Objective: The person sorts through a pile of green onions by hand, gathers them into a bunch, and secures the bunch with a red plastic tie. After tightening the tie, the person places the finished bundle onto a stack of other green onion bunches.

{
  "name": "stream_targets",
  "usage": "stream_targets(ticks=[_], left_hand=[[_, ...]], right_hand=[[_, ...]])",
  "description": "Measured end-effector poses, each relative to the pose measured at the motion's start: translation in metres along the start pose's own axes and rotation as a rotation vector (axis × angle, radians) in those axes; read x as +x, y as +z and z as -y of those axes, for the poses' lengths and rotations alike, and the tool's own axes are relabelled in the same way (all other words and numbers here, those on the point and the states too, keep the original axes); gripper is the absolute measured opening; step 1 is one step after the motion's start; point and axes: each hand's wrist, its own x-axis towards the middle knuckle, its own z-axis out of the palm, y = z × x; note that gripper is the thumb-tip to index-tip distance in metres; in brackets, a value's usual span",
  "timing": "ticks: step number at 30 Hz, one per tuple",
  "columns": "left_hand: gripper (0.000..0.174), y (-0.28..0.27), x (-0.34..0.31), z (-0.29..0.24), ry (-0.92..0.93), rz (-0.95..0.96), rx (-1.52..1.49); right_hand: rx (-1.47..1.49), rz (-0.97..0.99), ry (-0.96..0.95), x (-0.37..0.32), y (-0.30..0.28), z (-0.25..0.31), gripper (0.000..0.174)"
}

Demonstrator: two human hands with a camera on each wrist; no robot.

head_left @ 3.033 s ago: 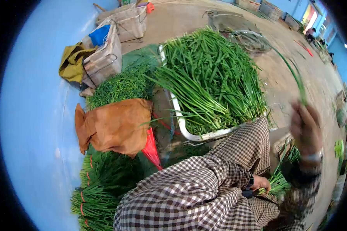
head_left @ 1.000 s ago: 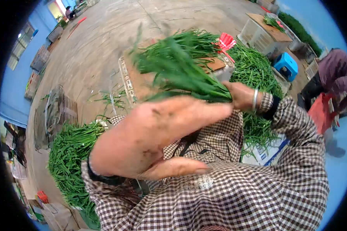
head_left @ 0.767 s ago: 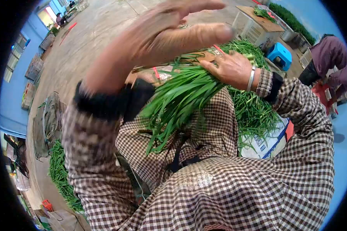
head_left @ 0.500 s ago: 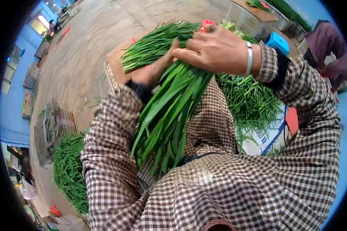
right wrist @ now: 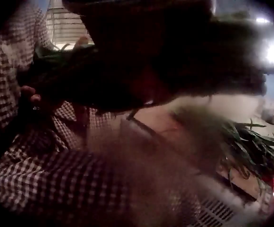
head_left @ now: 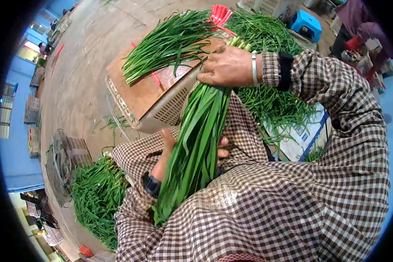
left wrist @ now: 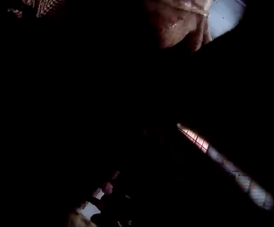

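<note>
In the head view a bunch of garlic chives (head_left: pixel 201 126) hangs at a slant over the person's lap, pale stem ends up and flat leaves down. The right hand (head_left: pixel 227 65), with a silver bracelet, grips it just below the stem ends. Lower down, the left hand (head_left: pixel 163 153) cups the leaves from beneath: its thumb shows on one side, its fingertips (head_left: pixel 223 147) on the other, the palm hidden. The right wrist view shows the bunch (right wrist: pixel 66 66) as a dark shape. The left wrist view is nearly all black.
Another bunch of chives (head_left: pixel 166 41) lies on a brown board (head_left: pixel 131 94) atop a plastic crate (head_left: pixel 170 109), beside red strips (head_left: pixel 220 16). Loose chives are heaped right (head_left: pixel 279 105) and lower left (head_left: pixel 98 196). A blue stool (head_left: pixel 306 25) and another person (head_left: pixel 358 22) are at upper right.
The right hand has brought the bunch upright over the lap, leaves downward. The left hand, raised in front earlier, has moved from the bunch's upper part down to its leaves.
</note>
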Motion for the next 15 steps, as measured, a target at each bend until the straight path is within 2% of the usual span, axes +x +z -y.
stream_targets(ticks=[1,3,4,6,7,8,10,12,13,14,15], left_hand=[[0.106,0.004,-0.005,0.005,-0.005,0.0,0.001],[0.091,0.015,-0.013,0.01,-0.05,-0.199,0.127],[0.091,0.016,-0.013,0.01,-0.053,-0.198,0.127],[0.066,0.022,-0.007,0.009,-0.159,-0.327,0.016],[0.054,0.022,-0.003,0.013,-0.169,-0.402,0.057],[0.05,0.023,0.001,0.016,-0.166,-0.431,0.115],[0.044,0.013,0.004,0.019,-0.235,-0.42,0.146],[0.041,0.004,0.008,0.021,-0.261,-0.455,0.134],[0.041,-0.002,0.009,0.02,-0.263,-0.435,0.115],[0.04,-0.009,0.01,0.02,-0.267,-0.413,0.098],[0.04,-0.018,0.012,0.021,-0.255,-0.423,0.131]], right_hand=[[0.028,0.001,0.008,0.0,0.005,0.004,0.03],[0.036,-0.02,-0.007,-0.001,0.01,0.008,0.029],[0.044,-0.04,-0.022,-0.001,0.012,0.01,0.029],[0.059,-0.065,-0.036,-0.001,0.014,0.009,0.03],[0.062,-0.011,-0.03,-0.001,0.014,0.012,0.03],[0.063,0.042,-0.024,-0.002,0.013,0.014,0.03],[0.061,0.027,-0.026,-0.009,0.019,0.017,0.029],[0.042,-0.074,0.032,-0.018,0.025,0.02,0.029],[0.101,0.049,0.109,-0.024,0.026,0.02,0.059],[0.095,0.054,0.122,-0.032,0.026,0.021,0.059],[0.078,0.048,0.274,-0.041,0.024,0.02,0.078]])
